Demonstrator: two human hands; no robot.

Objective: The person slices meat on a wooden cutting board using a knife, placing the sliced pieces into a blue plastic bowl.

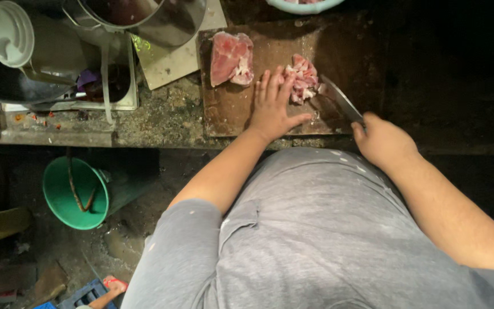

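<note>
From the head camera, the left hand (272,105) lies flat and open on a dark cutting board (241,111), fingertips against the chopped meat (302,79); a larger pink slab (231,58) sits just left of it. The right hand (382,139) is closed around a knife (341,100) handle, blade angled toward the pieces. A pale bowl (304,6) is cut off at the top edge, and the board's right side fades into darkness.

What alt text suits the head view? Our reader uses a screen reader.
A person's left hand presses flat beside chopped raw meat on a dark cutting board, while the right hand grips a cleaver. A larger meat slab lies further left.
</note>
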